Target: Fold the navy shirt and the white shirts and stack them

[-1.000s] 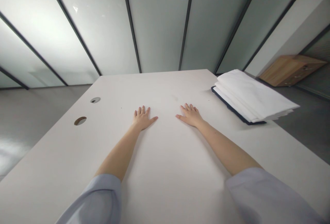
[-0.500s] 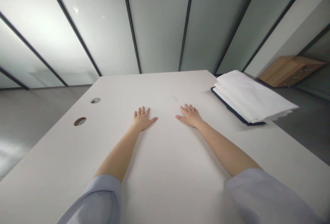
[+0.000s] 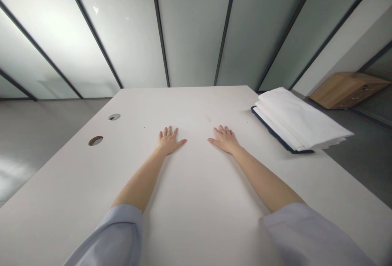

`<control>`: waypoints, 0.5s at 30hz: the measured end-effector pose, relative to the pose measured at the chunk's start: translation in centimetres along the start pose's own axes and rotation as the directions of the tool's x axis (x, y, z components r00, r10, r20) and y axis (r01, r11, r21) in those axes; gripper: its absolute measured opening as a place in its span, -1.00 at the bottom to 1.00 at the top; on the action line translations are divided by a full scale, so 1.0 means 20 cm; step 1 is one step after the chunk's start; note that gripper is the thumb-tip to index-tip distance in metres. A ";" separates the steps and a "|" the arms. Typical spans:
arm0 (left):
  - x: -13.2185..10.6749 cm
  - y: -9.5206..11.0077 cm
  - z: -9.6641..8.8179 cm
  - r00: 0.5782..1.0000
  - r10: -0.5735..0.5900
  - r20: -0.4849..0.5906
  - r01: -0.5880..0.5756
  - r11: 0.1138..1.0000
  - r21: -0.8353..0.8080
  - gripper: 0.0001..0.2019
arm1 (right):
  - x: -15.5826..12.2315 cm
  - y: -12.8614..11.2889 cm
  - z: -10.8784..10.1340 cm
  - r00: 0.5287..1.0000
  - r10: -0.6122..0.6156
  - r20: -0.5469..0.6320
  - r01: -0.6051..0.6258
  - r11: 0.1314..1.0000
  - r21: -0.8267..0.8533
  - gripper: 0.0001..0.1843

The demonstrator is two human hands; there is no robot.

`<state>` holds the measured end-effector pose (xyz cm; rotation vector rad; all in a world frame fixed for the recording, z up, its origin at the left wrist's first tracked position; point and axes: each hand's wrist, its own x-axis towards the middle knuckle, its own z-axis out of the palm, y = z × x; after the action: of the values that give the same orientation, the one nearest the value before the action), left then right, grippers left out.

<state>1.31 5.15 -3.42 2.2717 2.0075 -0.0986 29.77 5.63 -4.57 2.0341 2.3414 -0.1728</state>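
Observation:
My left hand [image 3: 168, 141] lies palm down on the white table [image 3: 190, 200], fingers spread and thumb pointing inward. Mirroring it, my right hand [image 3: 226, 139] rests flat on the same surface with its fingers apart. Neither hand holds anything. To the right of my right hand, a stack of folded white cloth [image 3: 300, 117] sits at the table's right edge. Beneath the cloth shows the rim of a dark navy flat item [image 3: 275, 135], mostly hidden. Part of the stack overhangs the edge.
Two round holes are in the table's left side: an open cable hole [image 3: 96, 141] and one with a grey cover [image 3: 114, 117]. A frosted glass partition [image 3: 192, 29] with dark bars stands beyond the far edge. A wooden cabinet [image 3: 346, 90] is on the floor at right.
The view has tilted slightly, so the surroundings shift a little in the picture. Both hands stay flat in the same place on the table, and the cloth stack has not moved.

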 end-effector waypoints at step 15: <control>0.02 -0.03 0.02 0.999 0.018 -0.045 -0.018 1.000 0.006 -0.11 | -0.01 -0.02 -0.02 1.000 0.007 -0.019 -0.006 1.000 0.029 -0.10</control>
<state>0.80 5.56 -3.85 2.3148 2.0107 -0.0512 29.46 5.44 -4.11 2.0654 2.3572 -0.1896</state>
